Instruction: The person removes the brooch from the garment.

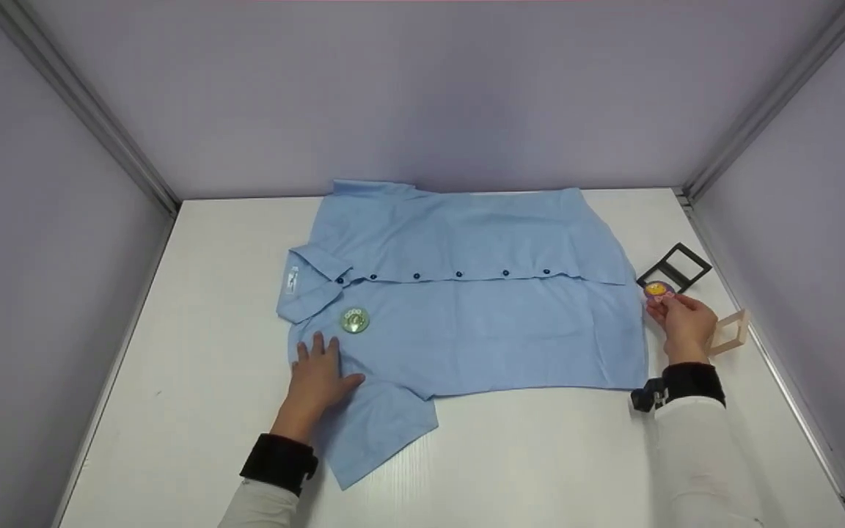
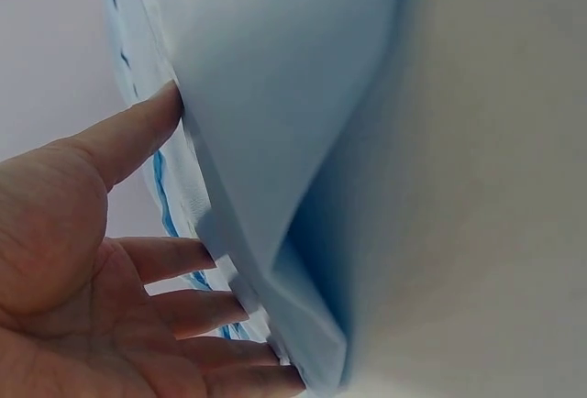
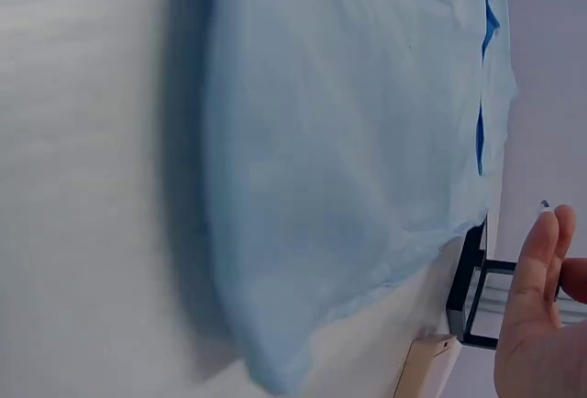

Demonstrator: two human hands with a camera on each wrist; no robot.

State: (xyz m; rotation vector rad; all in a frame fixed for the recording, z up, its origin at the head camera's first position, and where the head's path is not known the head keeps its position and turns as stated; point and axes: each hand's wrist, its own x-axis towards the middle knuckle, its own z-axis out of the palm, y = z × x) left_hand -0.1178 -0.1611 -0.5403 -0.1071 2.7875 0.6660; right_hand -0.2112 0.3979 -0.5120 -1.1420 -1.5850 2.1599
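Note:
A light blue short-sleeved shirt (image 1: 510, 337) lies spread on the table, its collar toward the left and its dark buttons running across the middle. My left hand (image 1: 316, 380) rests on the shirt near the lower sleeve, fingers spread; the left wrist view shows its fingertips touching the cloth (image 2: 266, 141). Just beyond those fingers a round green badge (image 1: 354, 320) lies on the shirt below the collar. Past the hem, my right hand (image 1: 689, 326) pinches a round purple badge (image 1: 657, 290) with a yellow picture. The right wrist view hides most of this badge.
A black frame-shaped stand (image 1: 674, 276) is just behind the right hand. Beside that hand, near the table's right edge, stands a light wooden frame (image 1: 741, 330). Grey-lilac panels (image 1: 466, 95) enclose the white table (image 1: 195, 308) at the back and sides.

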